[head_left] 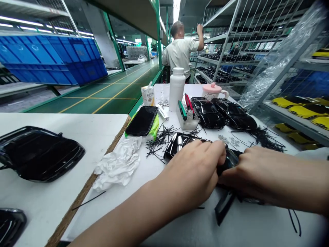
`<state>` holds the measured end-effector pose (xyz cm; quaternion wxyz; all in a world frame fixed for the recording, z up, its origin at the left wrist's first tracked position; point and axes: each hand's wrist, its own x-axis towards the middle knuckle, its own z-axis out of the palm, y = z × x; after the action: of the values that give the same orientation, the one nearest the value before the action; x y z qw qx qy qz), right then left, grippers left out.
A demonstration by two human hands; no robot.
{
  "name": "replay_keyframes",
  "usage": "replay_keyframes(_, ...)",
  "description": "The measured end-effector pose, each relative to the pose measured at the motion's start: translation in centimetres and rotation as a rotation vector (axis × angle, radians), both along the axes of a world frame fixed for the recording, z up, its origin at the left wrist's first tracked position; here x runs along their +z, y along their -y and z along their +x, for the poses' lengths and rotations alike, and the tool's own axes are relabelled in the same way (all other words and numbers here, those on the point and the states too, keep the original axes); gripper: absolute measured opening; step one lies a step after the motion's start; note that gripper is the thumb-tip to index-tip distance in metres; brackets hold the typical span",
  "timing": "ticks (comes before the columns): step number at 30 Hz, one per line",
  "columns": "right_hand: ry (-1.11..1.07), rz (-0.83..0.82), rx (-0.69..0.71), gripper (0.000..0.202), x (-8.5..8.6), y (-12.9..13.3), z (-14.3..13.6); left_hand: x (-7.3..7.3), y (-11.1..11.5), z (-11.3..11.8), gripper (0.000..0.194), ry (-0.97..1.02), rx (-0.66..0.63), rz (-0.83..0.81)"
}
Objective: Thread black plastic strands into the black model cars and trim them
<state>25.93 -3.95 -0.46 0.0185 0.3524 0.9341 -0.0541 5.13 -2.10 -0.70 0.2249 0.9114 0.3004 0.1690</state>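
Observation:
A glossy black model car (173, 144) lies on the white table under both hands, its middle mostly covered by them. My left hand (199, 168) is closed over the car's near side, knuckles up, fingertips hidden. At the car's other end my right hand (243, 173) is closed against its body, and most of its fingers are out of sight. A flat black part like an opened door (223, 208) juts from the car toward me. Thin black strips (160, 139) lie scattered beside it, with small clear pieces (228, 140) just beyond.
Two more black cars (208, 113), a clear box with cutters (189, 120), a white bottle (177, 89) and a pink-lidded mug (212, 91) stand behind. Left are a phone (142, 120) and crumpled tissue (119, 164). A person (178, 51) stands beyond, near racks and a green conveyor (108, 92).

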Motion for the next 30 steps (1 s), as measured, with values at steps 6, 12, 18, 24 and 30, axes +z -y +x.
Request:
replay_keyframes(6,-0.198,-1.023,-0.249,0.028,2.1,-3.2,1.7,0.2,0.1,-0.1,0.009,-0.05,-0.102,-0.073)
replay_keyframes(12,-0.448,-1.283,-0.301,0.037,-0.4,-4.4,3.3,0.5,-0.5,-0.3,0.01,0.029,-0.105,-0.168)
replay_keyframes(18,-0.618,-1.361,-0.339,0.037,-1.9,-4.4,3.9,0.9,-0.8,-0.3,0.017,0.041,-0.104,-0.256)
replay_keyframes(24,-0.726,-1.351,-0.344,0.035,-2.8,-4.2,3.6,1.1,-0.4,-0.3,0.027,0.056,-0.006,-0.295)
replay_keyframes(30,-0.805,-1.113,-0.386,0.044,-2.1,-1.3,3.2,0.9,-0.4,0.0,0.027,0.076,0.033,-0.268)
